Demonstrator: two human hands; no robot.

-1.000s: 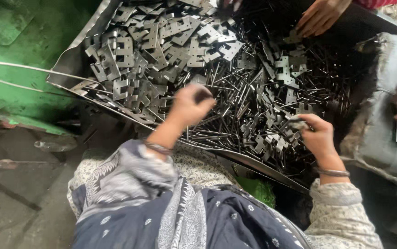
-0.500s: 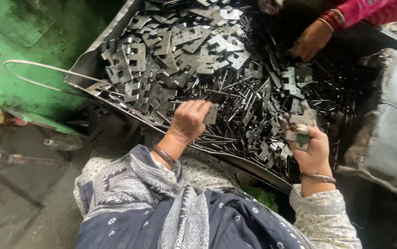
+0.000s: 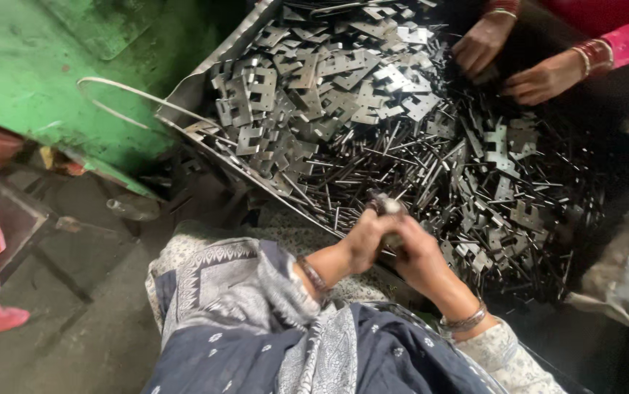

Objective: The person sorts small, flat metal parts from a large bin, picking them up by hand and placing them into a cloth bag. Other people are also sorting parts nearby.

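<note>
1. Presently, both of the person's hands meet at lower centre of the frame, just at the near rim of the tray (image 3: 205, 80). The left hand (image 3: 364, 239) is curled shut around a small metal piece (image 3: 387, 207), whose pale end shows above the knuckles. The right hand (image 3: 418, 259) is cupped against it, fingers folded in; what it pinches, if anything, cannot be told, as the fingertips are hidden.

2. The piece sits between the two hands, above the heap's near edge. Whether it is a plate, a pin or both joined cannot be told.

3. Supply: stamped plates (image 3: 307, 80) lie piled at upper centre; thin pins (image 3: 373, 164) are strewn across the middle, just beyond the hands. Loose plates (image 3: 508, 146) mix with pins at right.

4. Judgement on method: the work appears to be fitting parts by hand. A steady grip with the left hand, with the right doing the fine alignment, suits it. Keeping the hands close over the tray would let a dropped part fall back into the heap, not onto the floor (image 3: 73, 306).

5. Hazard: plate edges and pin ends look sharp; reaching into the heap calls for picking from the top, not digging.

6. Another person's hands (image 3: 519, 62) work the heap at upper right, well apart from these.

7. Green machine (image 3: 44, 73) stands at upper left, untouched.
</note>
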